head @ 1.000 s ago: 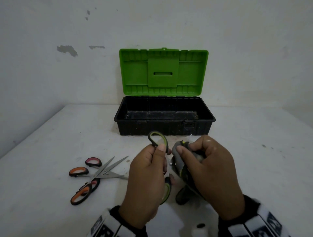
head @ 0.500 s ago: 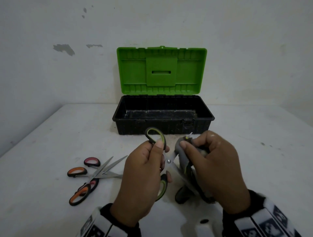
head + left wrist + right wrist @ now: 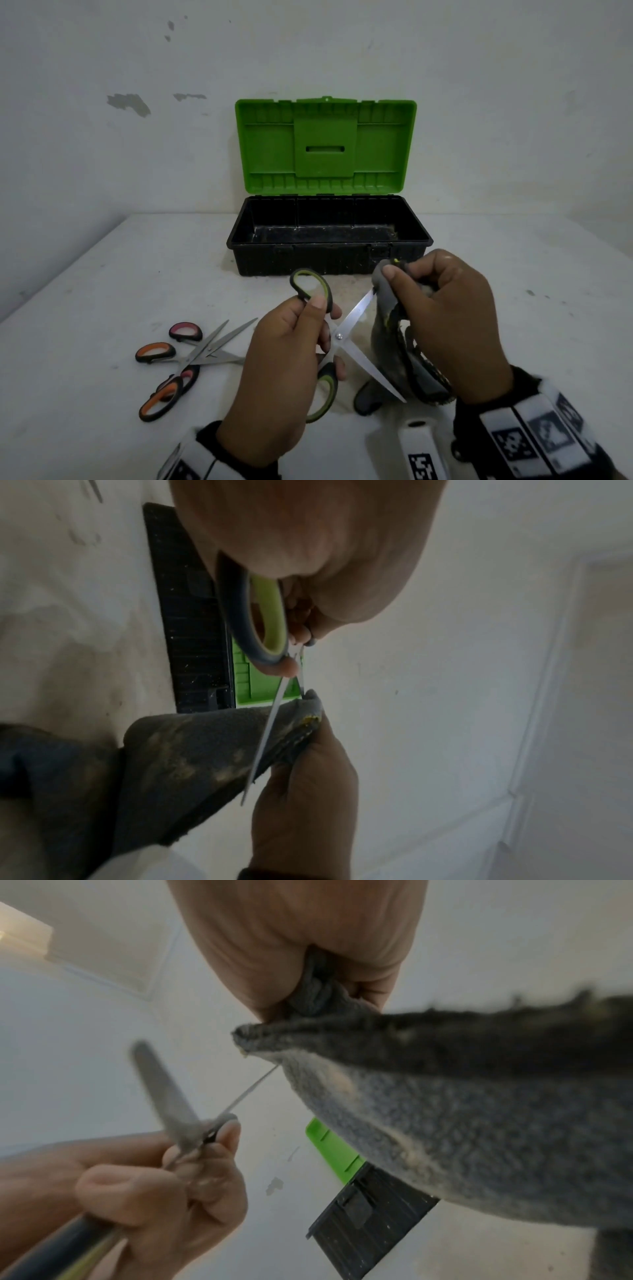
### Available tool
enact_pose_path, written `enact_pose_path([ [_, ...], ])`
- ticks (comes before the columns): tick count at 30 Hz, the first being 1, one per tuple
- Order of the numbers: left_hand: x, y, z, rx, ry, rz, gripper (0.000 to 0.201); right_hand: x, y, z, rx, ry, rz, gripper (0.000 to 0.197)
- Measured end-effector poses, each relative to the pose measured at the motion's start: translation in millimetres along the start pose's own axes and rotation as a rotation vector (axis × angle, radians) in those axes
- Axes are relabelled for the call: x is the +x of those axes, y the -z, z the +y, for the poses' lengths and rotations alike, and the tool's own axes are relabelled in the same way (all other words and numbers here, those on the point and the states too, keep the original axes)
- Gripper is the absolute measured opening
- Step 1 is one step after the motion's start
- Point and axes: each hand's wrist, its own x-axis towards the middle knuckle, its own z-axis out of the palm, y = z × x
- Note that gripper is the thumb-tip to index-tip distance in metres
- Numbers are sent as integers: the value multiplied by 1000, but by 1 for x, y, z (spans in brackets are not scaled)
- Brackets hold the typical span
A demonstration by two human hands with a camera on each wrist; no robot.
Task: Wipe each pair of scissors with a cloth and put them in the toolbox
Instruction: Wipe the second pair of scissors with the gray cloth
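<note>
the left hand [image 3: 277, 363] grips the green-handled scissors [image 3: 337, 346] by the handles, thumb and fingers curled around them, holding them up above the white table [image 3: 85, 291] with the blades spread wide apart in a v. the upper blade runs up and to the right, and its tip goes into the grey cloth [image 3: 387, 329]; the lower blade points down to the right, its tip bare in front of the hanging part of the cloth. the right hand [image 3: 448, 329] has its thumb and fingers clamped on the cloth, pinching it around the tip of that upper blade, and the rest of the cloth hangs down so that its end rests on the table. the toolbox [image 3: 329, 257] stands just beyond the hands near the wall [image 3: 102, 154], its green lid [image 3: 325, 147] up, its black base showing only a dusty floor. to the left of the left hand, two more pairs lie on the table crossing each other: the orange-handled scissors [image 3: 156, 353] and the pink-handled scissors [image 3: 185, 332], both with blades apart.
</note>
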Motion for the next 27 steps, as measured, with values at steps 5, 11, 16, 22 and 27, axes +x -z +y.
enact_pose_path([
  [5, 3, 4, 1, -150, 116, 24, 38, -7, 8, -2, 82, -5, 24, 23],
  [11, 3, 2, 4, -224, 198, -4, 39, -33, -2, -14, 94, 105, -156, 17],
  [16, 1, 1, 8, -229, 234, -13, 38, -25, -3, -8, 55, 124, -52, 22],
  [22, 1, 6, 7, -200, 183, -40, 41, -26, -5, -13, 63, 164, -111, 18],
  [27, 2, 5, 7, -199, 171, -48, 40, -21, -6, -11, 62, 119, -44, 21],
])
